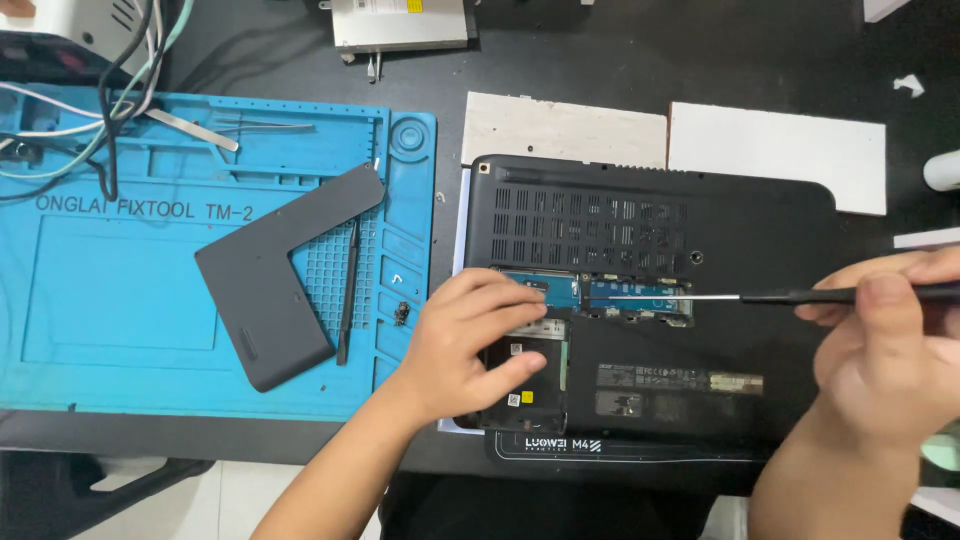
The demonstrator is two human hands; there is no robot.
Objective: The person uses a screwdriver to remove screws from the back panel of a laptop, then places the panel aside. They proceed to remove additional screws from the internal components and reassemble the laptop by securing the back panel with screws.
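Where the dark surface (620, 70) begins at left, a blue repair mat (120, 300) carries the L-shaped black access cover (262, 290), already off, a slim black pry tool (347, 295) and a loose screw (402, 313). Left hand (465, 340): fingers curled down on the hard drive (530, 375) inside the upturned black laptop (700, 300); drive still seated. Right hand (885, 340): fingers closed round a black-handled screwdriver (740, 296), its tip over the exposed memory modules (640, 298).

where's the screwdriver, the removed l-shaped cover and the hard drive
screwdriver (690, 296), head view, on its metal shaft
L-shaped cover (262, 300), head view, on its wide lower arm
hard drive (535, 372), head view, on its dark top face
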